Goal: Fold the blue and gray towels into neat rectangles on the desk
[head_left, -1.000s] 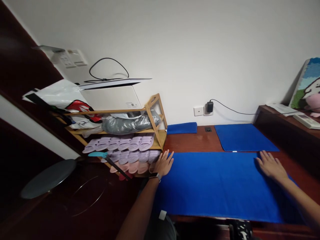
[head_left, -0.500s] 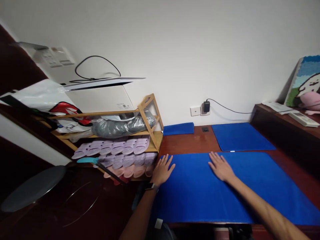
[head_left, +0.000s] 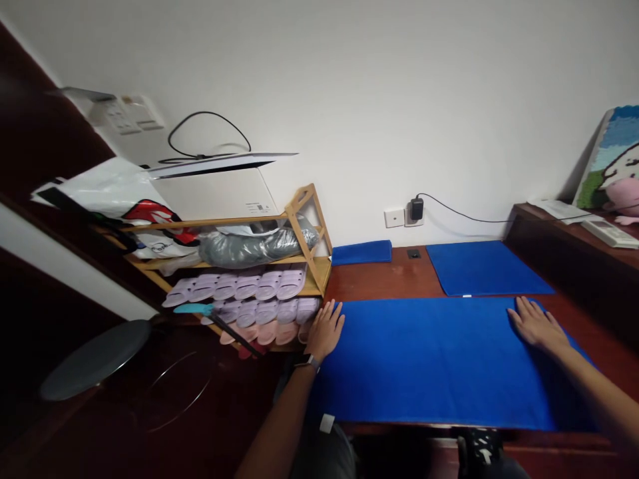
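Note:
A large blue cloth (head_left: pixel 424 366) lies spread flat along the front of the reddish-brown desk (head_left: pixel 369 283). On its upper left corner rests my left hand (head_left: pixel 325 330), fingers lying flat; a watch is on that wrist. My right hand (head_left: pixel 539 326) is laid flat near the cloth's upper right corner, its fingers stretched out. Neither hand holds anything. Behind the large cloth, a second blue cloth (head_left: pixel 486 268) lies flat at the right, and a narrow folded blue cloth (head_left: pixel 362 253) sits by the wall at the left.
At the left, a wooden rack (head_left: pixel 319 266) holds purple and pink slippers (head_left: pixel 267 285), a bagged grey bundle (head_left: pixel 254 246) and a white box (head_left: pixel 219 196). A round dark stool (head_left: pixel 94 359) stands lower left. A black charger (head_left: pixel 416 209) is plugged into the wall; its cable runs right.
My right hand has slid right across the large cloth, from its middle to its upper right corner. My left hand stays at the upper left corner. The view has shifted slightly.

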Available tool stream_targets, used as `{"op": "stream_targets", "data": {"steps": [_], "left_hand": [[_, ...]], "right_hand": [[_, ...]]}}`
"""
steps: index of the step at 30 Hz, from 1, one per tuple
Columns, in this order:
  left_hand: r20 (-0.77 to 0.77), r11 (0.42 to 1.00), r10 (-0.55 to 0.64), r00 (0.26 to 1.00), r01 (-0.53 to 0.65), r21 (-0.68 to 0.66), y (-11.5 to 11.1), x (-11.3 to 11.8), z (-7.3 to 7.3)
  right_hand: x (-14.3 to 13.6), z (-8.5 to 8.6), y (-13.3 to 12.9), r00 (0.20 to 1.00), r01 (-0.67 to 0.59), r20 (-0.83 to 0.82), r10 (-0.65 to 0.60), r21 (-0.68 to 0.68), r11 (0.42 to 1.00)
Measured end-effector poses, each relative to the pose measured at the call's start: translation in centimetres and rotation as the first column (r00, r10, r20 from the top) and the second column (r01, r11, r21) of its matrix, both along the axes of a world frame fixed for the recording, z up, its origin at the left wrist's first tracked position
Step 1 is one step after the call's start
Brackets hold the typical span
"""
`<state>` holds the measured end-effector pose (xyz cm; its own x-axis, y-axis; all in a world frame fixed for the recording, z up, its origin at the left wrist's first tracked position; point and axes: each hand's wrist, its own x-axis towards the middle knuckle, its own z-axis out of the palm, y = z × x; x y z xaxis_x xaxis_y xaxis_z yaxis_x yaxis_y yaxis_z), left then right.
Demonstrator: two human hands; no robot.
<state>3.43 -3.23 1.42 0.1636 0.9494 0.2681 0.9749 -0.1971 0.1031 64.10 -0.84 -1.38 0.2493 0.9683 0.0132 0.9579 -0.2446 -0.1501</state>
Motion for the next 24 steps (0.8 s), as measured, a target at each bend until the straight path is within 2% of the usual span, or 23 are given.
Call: {"op": "stream_targets", "data": {"steps": [2, 4, 6, 9, 11, 12, 14, 17, 19, 21, 23, 24], "left_hand": [[0.016, 0.999, -0.023, 1.000, 0.023, 0.037, -1.7, 0.2, 0.7], [0.022, 0.996, -0.086, 0.996, 0.085, 0.039, -4.1, 0.8, 0.9], [0.014, 0.987, -0.163, 0.987, 0.163, 0.014, -7.0, 1.6, 0.7], [-0.017, 0.972, -0.234, 0.972, 0.234, -0.029, -10.5, 2.6, -0.1], [-0.042, 0.969, -0.246, 0.968, 0.245, -0.042, -11.9, 3.0, -0.5], [-0.053, 0.969, -0.246, 0.968, 0.244, -0.039, -12.2, 3.0, -0.5], [-0.067, 0.970, -0.243, 0.968, 0.242, -0.027, -12.3, 3.0, -0.4], [-0.079, 0.972, -0.235, 0.969, 0.235, -0.010, -12.1, 2.8, -0.3], [-0.084, 0.974, -0.227, 0.970, 0.228, 0.004, -12.0, 2.7, -0.3], [-0.089, 0.973, -0.226, 0.970, 0.229, 0.016, -12.0, 2.7, -0.5], [-0.092, 0.973, -0.229, 0.969, 0.231, 0.016, -11.9, 2.7, -0.6], [-0.090, 0.973, -0.229, 0.969, 0.231, 0.012, -11.9, 2.7, -0.7]], "right_hand": [[-4.2, 1.2, -1.0, 0.997, -0.079, 0.012, 0.078, 0.110, 0.991], [-10.5, 2.1, -2.9, 0.971, -0.237, 0.017, 0.239, 0.226, 0.945], [-18.0, 2.6, -5.5, 0.896, -0.426, -0.022, 0.444, 0.243, 0.871], [-28.2, 2.6, -9.0, 0.725, -0.653, -0.087, 0.683, 0.229, 0.722], [-32.1, 2.4, -10.4, 0.677, -0.699, -0.115, 0.727, 0.208, 0.684], [-32.9, 2.3, -10.8, 0.675, -0.701, -0.123, 0.728, 0.200, 0.684], [-32.3, 1.9, -10.9, 0.703, -0.676, -0.127, 0.700, 0.186, 0.713], [-26.8, 0.8, -10.9, 0.798, -0.577, -0.101, 0.594, 0.156, 0.801], [-20.9, -0.6, -11.1, 0.872, -0.474, -0.065, 0.486, 0.141, 0.869], [-13.7, -2.2, -11.7, 0.928, -0.367, -0.017, 0.372, 0.128, 0.922], [-5.9, -3.9, -12.6, 0.960, -0.280, 0.038, 0.278, 0.134, 0.951], [-2.1, -4.6, -13.1, 0.960, -0.279, 0.063, 0.273, 0.128, 0.952]]}}
